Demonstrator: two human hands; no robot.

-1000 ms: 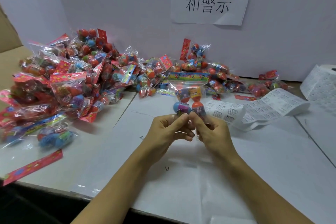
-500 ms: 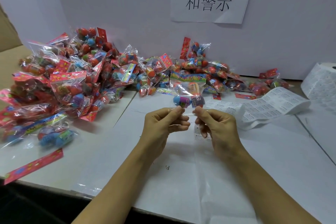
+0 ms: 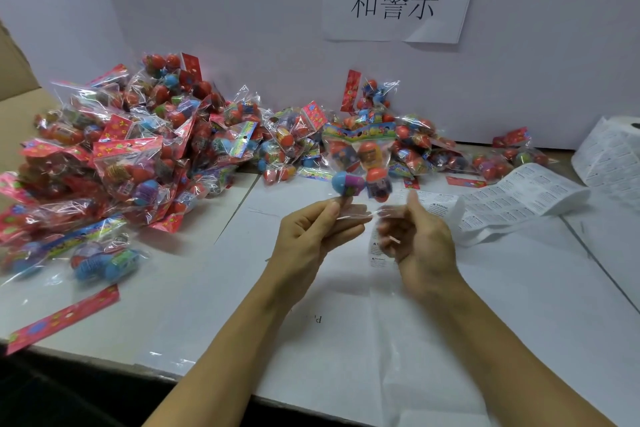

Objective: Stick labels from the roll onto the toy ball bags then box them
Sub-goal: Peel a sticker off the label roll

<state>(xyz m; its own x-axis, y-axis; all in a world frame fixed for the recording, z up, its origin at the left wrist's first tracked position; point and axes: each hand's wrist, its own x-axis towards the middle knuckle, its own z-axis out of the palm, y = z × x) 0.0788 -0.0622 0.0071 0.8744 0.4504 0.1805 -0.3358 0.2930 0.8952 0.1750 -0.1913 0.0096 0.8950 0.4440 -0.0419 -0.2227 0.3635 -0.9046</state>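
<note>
The big heap of toy ball bags [image 3: 138, 149] along the far left of the table [image 3: 485, 305] looks as it did a second ago, crinkly clear film over glossy round balls, red card headers poking out. The label roll [image 3: 616, 149] sits far right as before, its matte white strip [image 3: 519, 198] of printed labels trailing toward the middle.

What has changed is in the middle. The held bag [image 3: 360, 163], which stood upright between both hands a second ago and then dipped, is now raised again, its bright card header at the far end and smooth egg-shaped capsules in blue, purple and orange bulging the film. The left hand [image 3: 311, 232] pinches the bag's near edge between thumb and fingers. The right hand [image 3: 415, 236] has drawn apart to the right; it is motion-blurred, its fingers loosely curled, and I cannot tell whether it grasps anything. A small white label [image 3: 377, 250] shows just beside its fingers, on the film or loose I cannot say.

I judge the label is being smoothed onto this bag; boxing is yet to come.
</note>
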